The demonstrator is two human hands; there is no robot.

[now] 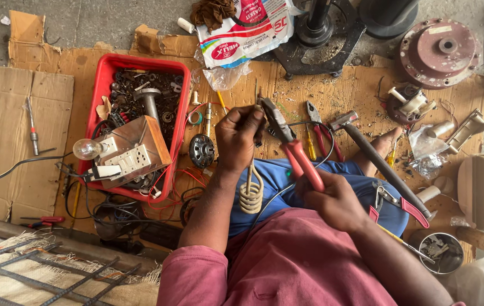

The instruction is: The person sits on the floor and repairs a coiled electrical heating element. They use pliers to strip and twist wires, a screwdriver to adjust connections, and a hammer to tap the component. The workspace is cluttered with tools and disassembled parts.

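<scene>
Two hands meet over the person's lap. The left hand is closed around the straight leads of a cream coiled heating element, whose coil hangs below the fist, long axis near vertical. The right hand is clamped on the red handles of pliers, which slant up-left, their tip just beside the left fingers. A red tray lies to the left.

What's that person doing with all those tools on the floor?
A person sits on cardboard on the floor. The left hand holds a wire with a coiled end. The right hand grips red-handled pliers, whose jaws meet the wire by the left fingers. A red tray of parts sits to the left.
</scene>
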